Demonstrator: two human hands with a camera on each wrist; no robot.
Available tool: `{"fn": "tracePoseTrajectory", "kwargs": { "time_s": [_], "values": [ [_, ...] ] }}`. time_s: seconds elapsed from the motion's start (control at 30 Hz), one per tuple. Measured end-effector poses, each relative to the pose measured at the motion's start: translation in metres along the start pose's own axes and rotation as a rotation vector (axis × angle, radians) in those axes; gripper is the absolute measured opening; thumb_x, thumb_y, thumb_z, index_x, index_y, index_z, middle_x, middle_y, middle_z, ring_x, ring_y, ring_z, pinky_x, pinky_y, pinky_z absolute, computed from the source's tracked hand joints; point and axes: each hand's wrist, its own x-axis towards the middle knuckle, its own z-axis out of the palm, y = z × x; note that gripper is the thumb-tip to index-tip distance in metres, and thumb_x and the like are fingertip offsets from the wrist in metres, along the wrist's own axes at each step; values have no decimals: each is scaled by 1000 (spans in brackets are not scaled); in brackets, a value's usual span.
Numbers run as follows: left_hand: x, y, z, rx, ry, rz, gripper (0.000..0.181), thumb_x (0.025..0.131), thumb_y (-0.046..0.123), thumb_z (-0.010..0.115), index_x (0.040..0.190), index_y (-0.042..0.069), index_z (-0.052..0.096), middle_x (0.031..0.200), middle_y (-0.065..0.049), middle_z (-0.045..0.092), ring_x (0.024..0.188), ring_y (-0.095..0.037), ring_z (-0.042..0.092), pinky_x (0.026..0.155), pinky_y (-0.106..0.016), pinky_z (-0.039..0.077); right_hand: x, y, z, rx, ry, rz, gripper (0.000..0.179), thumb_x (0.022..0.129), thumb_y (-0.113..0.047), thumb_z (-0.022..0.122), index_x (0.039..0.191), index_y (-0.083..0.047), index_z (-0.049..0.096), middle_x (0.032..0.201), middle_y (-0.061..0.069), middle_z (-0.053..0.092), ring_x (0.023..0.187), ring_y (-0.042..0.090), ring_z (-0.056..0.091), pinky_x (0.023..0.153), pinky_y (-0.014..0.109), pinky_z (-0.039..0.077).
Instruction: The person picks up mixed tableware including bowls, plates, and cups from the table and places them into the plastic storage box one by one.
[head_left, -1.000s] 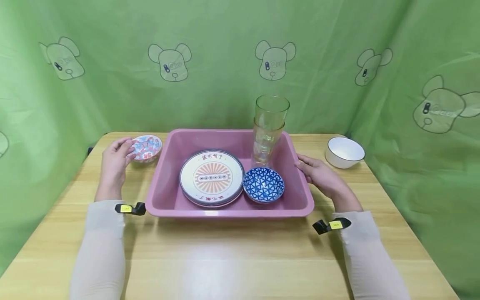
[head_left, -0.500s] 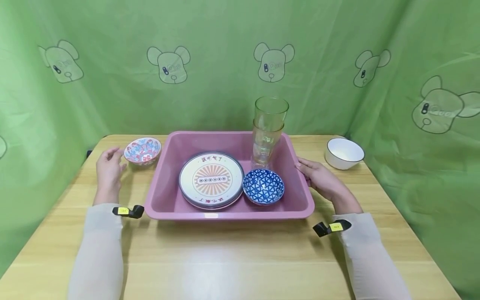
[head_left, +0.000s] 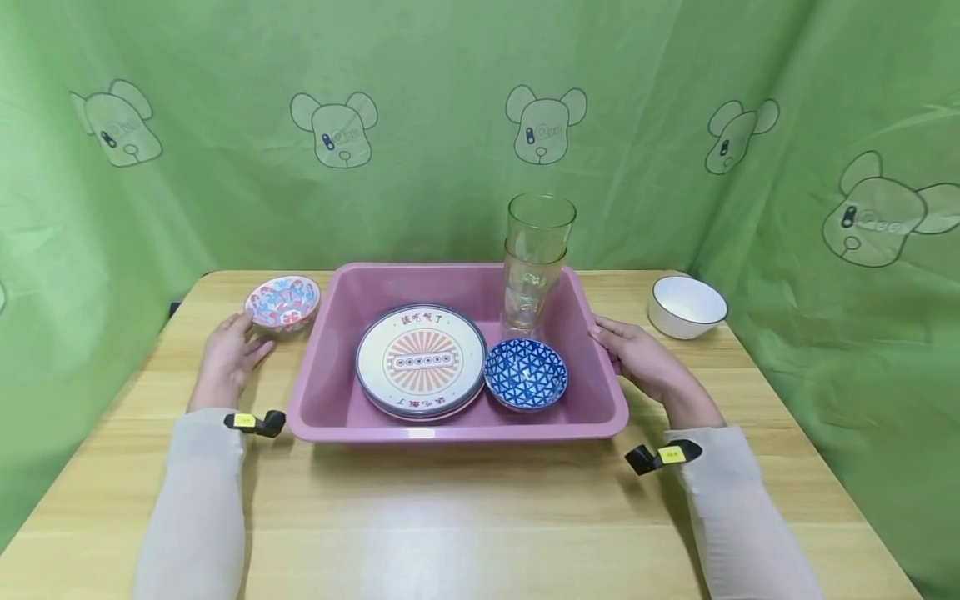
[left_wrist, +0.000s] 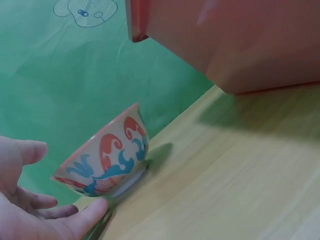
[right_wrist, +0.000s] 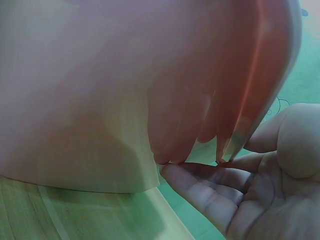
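Observation:
A small bowl with a red and blue pattern (head_left: 282, 302) stands on the table left of the pink basin (head_left: 442, 432). My left hand (head_left: 227, 358) is at its near left side, fingers spread and relaxed; in the left wrist view one fingertip is close to the bowl's foot, and I cannot tell if it touches. My right hand (head_left: 637, 358) holds the basin's right rim, fingers against the outer wall beneath it in the right wrist view. Inside the basin are stacked round plates (head_left: 422, 362), a blue triangle-patterned bowl (head_left: 525, 374) and a stack of clear yellowish glasses (head_left: 536, 258).
A white bowl with a dark rim (head_left: 687, 307) sits at the table's back right. Behind and at both sides hangs a green curtain (head_left: 435, 200) with bear-head prints. Bare wooden tabletop (head_left: 450, 517) lies in front of the basin.
My left hand has let go of the patterned bowl's rim, drawn back, and come close to its lower near side again. The right hand stays on the basin's rim.

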Motion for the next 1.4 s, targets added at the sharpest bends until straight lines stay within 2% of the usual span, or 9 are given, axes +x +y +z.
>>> {"fn": "tracePoseTrajectory", "kwargs": {
  "time_s": [0.17,0.27,0.43,0.53,0.67,0.77,1.0,1.27,1.4],
  "values": [
    [7,-7,2,-89,-80,-24,65,103,32,46,157,15,14,161,-3,18,133,-25,41,110,-35,36,-3,-1,-1,7,13,0,52,108,-23,37,152,3,25,113,16,66,87,14,68,78,30,58],
    [11,-10,3,-148,-97,-41,64,104,30,46,157,16,14,161,-5,17,129,-24,46,108,-35,39,-3,-3,-2,14,14,8,52,108,-23,37,152,2,26,109,11,68,85,14,68,77,31,58],
    [13,-11,5,-173,-126,-45,63,106,26,40,158,16,7,162,-9,14,126,-23,50,104,-32,43,-2,-5,-3,5,9,7,52,108,-23,36,152,2,26,115,18,65,88,14,67,79,30,58],
    [14,-10,5,-198,-137,-34,61,106,22,39,158,16,6,162,-8,13,131,-24,46,104,-32,42,-1,-6,-2,0,9,-1,52,108,-23,36,152,3,26,116,20,63,89,14,67,79,30,58],
    [12,-9,3,-235,-146,-36,60,106,17,38,158,16,6,163,-7,11,143,-24,29,107,-32,39,0,-6,0,4,5,12,52,108,-24,36,152,2,27,110,16,65,86,13,66,77,30,58],
    [11,-8,-1,-242,-145,-34,59,106,14,37,157,15,6,163,-8,10,145,-24,23,108,-33,37,1,-6,1,0,3,15,52,108,-24,37,151,2,28,110,17,65,86,14,66,77,31,58],
    [4,-4,-5,-264,-117,-31,59,105,9,38,157,14,11,162,-7,12,145,-23,23,106,-33,40,2,-5,1,-6,3,16,51,108,-25,37,151,1,30,108,20,64,84,15,65,76,31,58],
    [-5,2,-5,-129,-86,-5,60,106,14,36,157,16,4,162,-5,13,145,-23,25,104,-28,42,0,-2,2,-6,6,23,51,108,-25,36,151,2,30,110,19,63,85,14,65,77,31,58],
    [-7,4,-6,-169,-86,-5,61,106,13,39,157,16,5,162,-4,13,145,-24,24,104,-29,42,0,-2,2,-7,14,23,51,108,-25,36,151,2,31,111,20,63,85,14,65,77,31,58]
  ]
}}
